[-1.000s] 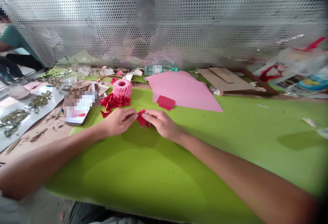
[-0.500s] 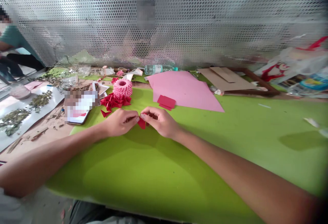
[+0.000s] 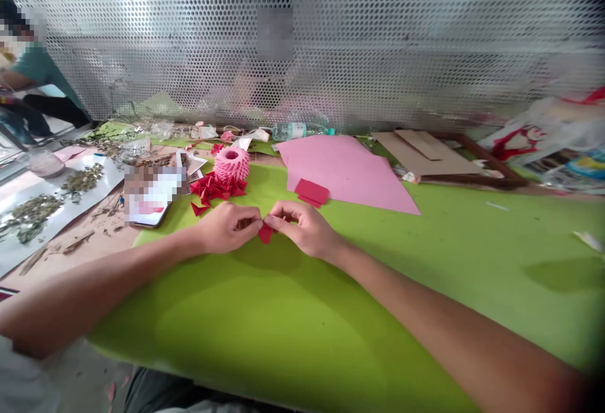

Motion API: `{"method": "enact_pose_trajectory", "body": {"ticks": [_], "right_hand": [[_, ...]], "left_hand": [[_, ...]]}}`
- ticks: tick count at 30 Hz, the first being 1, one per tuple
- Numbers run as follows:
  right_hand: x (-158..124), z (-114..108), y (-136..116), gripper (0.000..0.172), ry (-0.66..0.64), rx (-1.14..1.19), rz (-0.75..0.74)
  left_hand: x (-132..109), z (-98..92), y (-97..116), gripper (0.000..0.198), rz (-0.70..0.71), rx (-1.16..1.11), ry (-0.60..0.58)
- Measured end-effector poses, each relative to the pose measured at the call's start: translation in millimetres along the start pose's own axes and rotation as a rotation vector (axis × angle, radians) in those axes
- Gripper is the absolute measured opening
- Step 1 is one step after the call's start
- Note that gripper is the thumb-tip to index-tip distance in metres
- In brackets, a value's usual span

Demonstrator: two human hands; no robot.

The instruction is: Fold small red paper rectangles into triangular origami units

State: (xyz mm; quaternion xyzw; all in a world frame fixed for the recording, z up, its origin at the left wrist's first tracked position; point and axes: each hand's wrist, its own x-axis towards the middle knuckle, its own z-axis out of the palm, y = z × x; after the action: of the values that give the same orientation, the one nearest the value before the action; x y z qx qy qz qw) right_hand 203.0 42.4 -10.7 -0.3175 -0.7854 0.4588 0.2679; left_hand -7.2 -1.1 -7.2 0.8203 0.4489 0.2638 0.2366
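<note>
Pinching red paper [image 3: 266, 234] with nearly closed left hand [image 3: 227, 227] and right hand [image 3: 305, 227], in from near edge of the bench [image 3: 265, 325], risking tears through uneven pulling.

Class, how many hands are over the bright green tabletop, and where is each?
2. The bare left hand is nearer the heap of red folded-paper pieces; the bare right hand faces it, both pinching a small red paper piece.
</note>
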Motion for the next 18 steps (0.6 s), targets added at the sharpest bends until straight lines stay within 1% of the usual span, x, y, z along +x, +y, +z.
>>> {"method": "enact_pose_trajectory", "body": {"ticks": [2, 6, 10, 15, 18], "right_hand": [[-0.2, -1.5, 0.0, 0.032, 0.009, -0.012, -0.005], [0.2, -1.7, 0.4, 0.033, 0.032, -0.026, -0.065], [0.1, -0.7, 0.0, 0.033, 0.06, -0.082, -0.076], [-1.4, -1.3, -2.3, 0.034, 0.098, -0.131, -0.102], [-2.6, -2.4, -4.6, 0.036, 0.09, -0.125, -0.097]], "left_hand": [[0.3, -0.1, 0.2, 0.02, -0.018, -0.02, 0.031], [0.3, -1.3, 1.8, 0.02, -0.016, -0.017, 0.061], [-0.3, -2.1, 2.5, 0.02, -0.004, 0.021, 0.07], [0.0, -1.8, -1.1, 0.018, -0.022, 0.003, 0.074], [0.1, -2.4, -2.7, 0.017, -0.004, 0.004, 0.088]]}}
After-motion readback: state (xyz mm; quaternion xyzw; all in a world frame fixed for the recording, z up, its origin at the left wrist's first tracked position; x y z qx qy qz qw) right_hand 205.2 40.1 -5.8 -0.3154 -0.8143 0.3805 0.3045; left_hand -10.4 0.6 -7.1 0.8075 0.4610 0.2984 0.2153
